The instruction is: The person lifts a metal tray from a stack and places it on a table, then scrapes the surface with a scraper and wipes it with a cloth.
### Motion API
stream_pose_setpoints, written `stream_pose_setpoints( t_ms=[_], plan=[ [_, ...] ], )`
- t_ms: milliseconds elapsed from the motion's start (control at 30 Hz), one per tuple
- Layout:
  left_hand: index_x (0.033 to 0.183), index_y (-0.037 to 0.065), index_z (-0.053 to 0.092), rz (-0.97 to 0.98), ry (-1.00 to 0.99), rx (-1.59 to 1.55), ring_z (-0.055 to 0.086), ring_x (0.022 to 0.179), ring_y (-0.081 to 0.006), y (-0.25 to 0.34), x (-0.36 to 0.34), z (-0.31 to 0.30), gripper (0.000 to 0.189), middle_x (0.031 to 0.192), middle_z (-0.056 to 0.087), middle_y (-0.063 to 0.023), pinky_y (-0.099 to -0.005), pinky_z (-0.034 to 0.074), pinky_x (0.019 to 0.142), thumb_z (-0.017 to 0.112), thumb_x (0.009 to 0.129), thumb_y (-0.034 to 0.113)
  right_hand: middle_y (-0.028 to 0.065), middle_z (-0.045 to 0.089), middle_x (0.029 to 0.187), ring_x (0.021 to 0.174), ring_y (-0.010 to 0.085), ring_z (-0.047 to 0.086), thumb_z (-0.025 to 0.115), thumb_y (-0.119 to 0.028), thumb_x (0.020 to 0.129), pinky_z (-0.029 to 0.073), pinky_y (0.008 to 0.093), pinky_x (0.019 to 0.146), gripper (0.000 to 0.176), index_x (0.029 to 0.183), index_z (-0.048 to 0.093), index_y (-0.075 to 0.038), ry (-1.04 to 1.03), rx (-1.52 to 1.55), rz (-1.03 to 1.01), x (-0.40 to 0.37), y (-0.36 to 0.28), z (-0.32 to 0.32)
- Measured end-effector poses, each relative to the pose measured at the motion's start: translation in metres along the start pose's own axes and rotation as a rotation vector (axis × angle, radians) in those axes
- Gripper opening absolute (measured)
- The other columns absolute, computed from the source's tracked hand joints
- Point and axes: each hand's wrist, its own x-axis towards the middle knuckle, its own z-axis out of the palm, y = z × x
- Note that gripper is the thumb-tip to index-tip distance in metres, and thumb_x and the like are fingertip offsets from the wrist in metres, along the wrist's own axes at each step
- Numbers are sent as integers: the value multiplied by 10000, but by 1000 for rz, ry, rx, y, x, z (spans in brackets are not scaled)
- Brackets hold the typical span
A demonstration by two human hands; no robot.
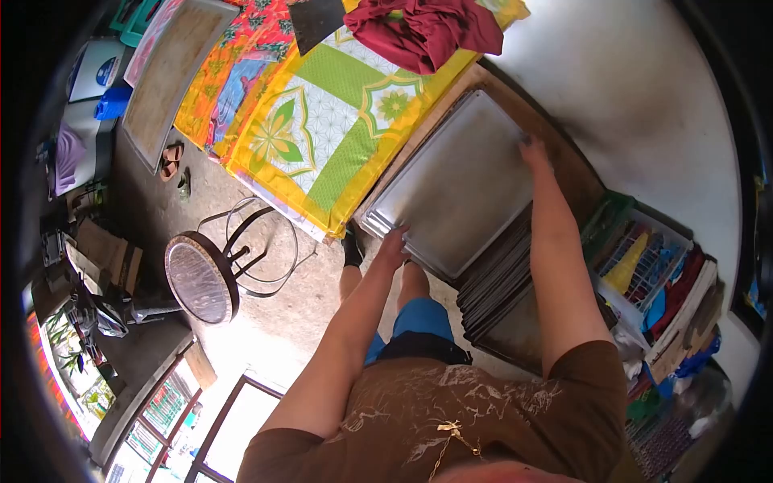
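Note:
A large flat metal baking tray [471, 181] lies tilted between my two hands, its grey face toward me. My left hand [392, 246] is closed on its near left edge, close to a corner where several tray edges show together. At the far right edge my right hand [532, 151] grips the rim, its fingertips partly hidden. Below and to the right, a stack of dark trays [499, 278] shows its many edges, partly covered by the tray and my right forearm.
A table with a yellow, green and white floral cloth [322, 133] stands ahead, with a maroon cloth [427, 32] on it. A round stool [201, 278] stands at left. Another large tray [177, 76] leans beyond it. A crate of mixed items [640, 262] is at right, near the wall.

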Motion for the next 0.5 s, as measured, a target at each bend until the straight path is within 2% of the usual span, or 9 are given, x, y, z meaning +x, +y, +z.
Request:
stream_pose_setpoints(
  t_ms=[67,167,267,367,400,467,500],
  plan=[
    [1472,151,264,-24,83,7,148,1418,-332,2,-7,10,742,1520,223,-106,-614,234,1058,613,858,380,197,389,1437,1325,363,375,575,-468,863,336,441,1074,688,1423,384,-116,11,-78,23,-4,2,-5],
    [1466,147,275,19,66,-26,154,1416,-334,17,-24,21,767,1509,235,-132,-620,209,1064,628,830,391,205,467,1370,1278,355,439,560,-529,859,354,429,1062,698,1370,450,-66,-36,-95,34,-4,1,-8],
    [1463,162,280,2,174,-17,155,1416,-334,19,-34,21,798,1508,228,-137,-627,183,1070,644,798,411,160,483,1369,1287,353,431,538,-606,838,341,461,1065,696,1364,482,-153,87,-145,95,3,22,13],
    [1469,184,274,-37,193,47,150,1419,-332,15,-33,1,817,1523,200,-124,-633,161,1073,644,784,434,190,566,1266,1232,358,487,502,-707,804,368,456,1022,778,1268,571,-86,-1,195,90,-11,34,8],
    [1430,195,309,-4,144,35,180,1407,-326,12,-39,-3,776,1489,239,-121,-637,188,1061,665,776,414,199,586,1226,1203,362,507,496,-714,805,376,450,1006,783,1227,592,-61,88,247,122,-24,31,4],
    [1386,194,334,26,189,27,227,1385,-326,4,-46,-7,737,1444,292,-114,-644,221,1035,681,768,393,216,628,1146,1146,371,548,483,-727,807,392,438,973,806,1143,633,-11,266,351,183,-55,15,-10],
    [1364,193,346,43,212,22,250,1373,-326,0,-50,-9,717,1422,318,-111,-648,237,1022,690,764,382,209,622,1155,1137,342,551,490,-706,822,390,411,974,798,1163,618,5,228,408,182,-62,15,-23]
  ],
)
